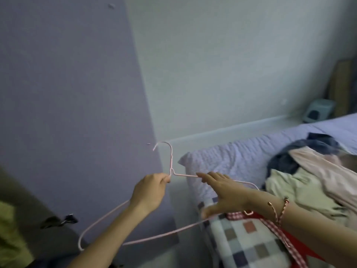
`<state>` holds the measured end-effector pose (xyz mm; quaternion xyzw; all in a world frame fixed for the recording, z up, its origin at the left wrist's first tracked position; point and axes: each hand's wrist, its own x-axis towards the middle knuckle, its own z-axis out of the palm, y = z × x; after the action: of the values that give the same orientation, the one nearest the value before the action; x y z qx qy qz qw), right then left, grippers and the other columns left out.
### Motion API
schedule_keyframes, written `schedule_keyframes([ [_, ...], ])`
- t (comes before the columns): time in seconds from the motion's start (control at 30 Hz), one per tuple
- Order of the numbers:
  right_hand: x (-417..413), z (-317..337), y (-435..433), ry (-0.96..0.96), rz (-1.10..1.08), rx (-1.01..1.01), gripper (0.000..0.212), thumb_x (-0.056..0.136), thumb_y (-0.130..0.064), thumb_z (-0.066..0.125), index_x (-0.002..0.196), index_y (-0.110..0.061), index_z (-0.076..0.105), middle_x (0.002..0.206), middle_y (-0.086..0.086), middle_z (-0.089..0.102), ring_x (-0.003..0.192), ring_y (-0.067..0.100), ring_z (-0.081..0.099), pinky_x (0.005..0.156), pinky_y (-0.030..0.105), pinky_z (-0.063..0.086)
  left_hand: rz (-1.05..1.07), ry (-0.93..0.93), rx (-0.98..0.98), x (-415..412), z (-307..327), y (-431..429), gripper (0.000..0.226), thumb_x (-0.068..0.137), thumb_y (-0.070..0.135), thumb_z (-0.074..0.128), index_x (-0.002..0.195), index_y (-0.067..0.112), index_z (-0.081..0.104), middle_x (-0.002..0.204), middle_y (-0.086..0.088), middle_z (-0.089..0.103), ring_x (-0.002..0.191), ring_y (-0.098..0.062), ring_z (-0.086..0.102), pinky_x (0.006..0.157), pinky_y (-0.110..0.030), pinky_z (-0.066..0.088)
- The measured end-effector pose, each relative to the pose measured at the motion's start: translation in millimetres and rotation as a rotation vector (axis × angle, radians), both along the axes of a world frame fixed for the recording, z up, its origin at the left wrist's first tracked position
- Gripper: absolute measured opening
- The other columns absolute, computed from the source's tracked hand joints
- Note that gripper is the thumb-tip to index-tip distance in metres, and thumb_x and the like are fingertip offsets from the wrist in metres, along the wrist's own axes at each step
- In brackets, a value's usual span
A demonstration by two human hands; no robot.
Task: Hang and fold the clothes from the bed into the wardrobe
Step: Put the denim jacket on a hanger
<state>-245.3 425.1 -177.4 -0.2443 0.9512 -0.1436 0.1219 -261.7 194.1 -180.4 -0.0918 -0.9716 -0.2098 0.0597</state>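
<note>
Pink wire hanger [171, 159], held in the air in front of the purple wall [67, 93], hook uppermost and leaning slightly left; your left hand [149, 192] pinches it at the neck, just below the hook, fingers curled round the wire; your right hand [226, 192] is spread flat, fingers straight, across the hanger's right shoulder, thumb pointing down toward the bottom bar, gripping nothing; whether it touches the wire cannot be told. A thin bracelet [284, 207] circles your right wrist. Clothes [309, 180] lie in a loose heap on the bed [338, 124] to your right: dark blue, pale pink and cream pieces overlapping. Beside the heap, nearer the corner of the room, a lilac pillow [222, 159]; under your right forearm, a checked blanket [245, 242] and a red gingham cloth [274, 227], the cloth lying on the blanket.
</note>
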Motion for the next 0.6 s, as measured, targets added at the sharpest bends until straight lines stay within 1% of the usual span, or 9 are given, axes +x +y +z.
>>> schedule_keyframes([
  [0.07,18.3,-17.1,57.2,0.046,-0.033,0.113,0.128,0.059,-0.076,0.063,0.150,-0.018,-0.006,0.146,-0.003,0.020,0.133,0.020,0.024,0.113,0.032,0.017,-0.076,-0.082,-0.030,-14.3,-12.7,51.8,0.027,0.097,0.026,0.041,0.101,0.024,0.068,0.110,-0.001,0.068,0.100,-0.027,0.059,0.079,-0.031,0.044],
  [0.13,29.3,-34.0,95.6,0.114,-0.065,0.212,0.124,0.066,-0.064,0.070,0.149,-0.014,-0.008,0.145,0.000,0.021,0.131,0.022,0.028,0.111,0.033,0.022,-0.113,-0.121,-0.055,-24.3,-21.6,87.0,0.026,0.097,0.028,0.043,0.098,0.025,0.068,0.110,0.000,0.068,0.100,-0.027,0.059,0.079,-0.030,0.045],
  [0.17,34.8,-42.1,118.3,0.140,-0.111,0.233,0.119,0.069,-0.059,0.071,0.149,-0.012,-0.003,0.143,0.002,0.025,0.129,0.023,0.031,0.109,0.033,0.025,-0.137,-0.133,-0.055,-29.9,-25.0,109.7,0.025,0.096,0.029,0.044,0.097,0.026,0.069,0.109,0.002,0.068,0.100,-0.026,0.059,0.077,-0.030,0.044],
  [0.23,44.8,-60.4,163.6,0.153,-0.234,0.216,0.105,0.071,-0.054,0.070,0.148,-0.011,0.012,0.137,0.006,0.034,0.126,0.025,0.038,0.105,0.032,0.031,-0.202,-0.170,-0.052,-38.6,-31.1,157.3,0.024,0.096,0.031,0.047,0.093,0.024,0.070,0.102,0.001,0.069,0.094,-0.025,0.060,0.070,-0.029,0.040],
  [0.3,61.3,-75.5,210.4,0.126,-0.370,0.158,0.095,0.071,-0.054,0.069,0.144,-0.013,0.025,0.134,0.006,0.040,0.122,0.026,0.043,0.101,0.032,0.034,-0.297,-0.228,-0.049,-43.2,-40.4,208.7,0.029,0.094,0.034,0.051,0.079,0.016,0.068,0.082,-0.005,0.066,0.080,-0.025,0.057,0.062,-0.028,0.035],
  [0.33,70.0,-82.7,229.1,0.122,-0.416,0.150,0.093,0.070,-0.053,0.070,0.142,-0.013,0.027,0.131,0.007,0.042,0.120,0.027,0.045,0.099,0.032,0.035,-0.319,-0.257,-0.050,-43.0,-44.9,228.4,0.033,0.093,0.035,0.052,0.070,0.014,0.063,0.070,-0.005,0.060,0.073,-0.024,0.053,0.060,-0.029,0.032],
  [0.4,98.0,-97.3,270.7,0.080,-0.539,0.159,0.091,0.070,-0.053,0.070,0.141,-0.014,0.028,0.128,0.005,0.044,0.117,0.026,0.047,0.095,0.032,0.036,-0.397,-0.284,-0.096,-43.7,-63.0,275.0,0.041,0.093,0.035,0.053,0.058,0.013,0.049,0.059,-0.002,0.049,0.067,-0.024,0.047,0.059,-0.031,0.030],
  [0.5,144.9,-116.9,327.0,0.008,-0.754,0.152,0.083,0.071,-0.050,0.070,0.137,-0.019,0.031,0.130,0.001,0.044,0.117,0.021,0.047,0.092,0.028,0.037,-0.504,-0.307,-0.225,-43.2,-87.2,329.5,0.042,0.094,0.031,0.050,0.056,0.018,0.037,0.059,0.002,0.044,0.073,-0.026,0.052,0.058,-0.031,0.030],
  [0.6,196.7,-129.9,377.3,-0.076,-0.965,0.158,0.080,0.070,-0.051,0.070,0.135,-0.021,0.033,0.132,0.000,0.044,0.119,0.020,0.046,0.093,0.028,0.038,-0.584,-0.347,-0.270,-42.3,-103.5,376.8,0.040,0.096,0.026,0.046,0.059,0.021,0.035,0.070,-0.005,0.051,0.085,-0.031,0.058,0.061,-0.032,0.032],
])
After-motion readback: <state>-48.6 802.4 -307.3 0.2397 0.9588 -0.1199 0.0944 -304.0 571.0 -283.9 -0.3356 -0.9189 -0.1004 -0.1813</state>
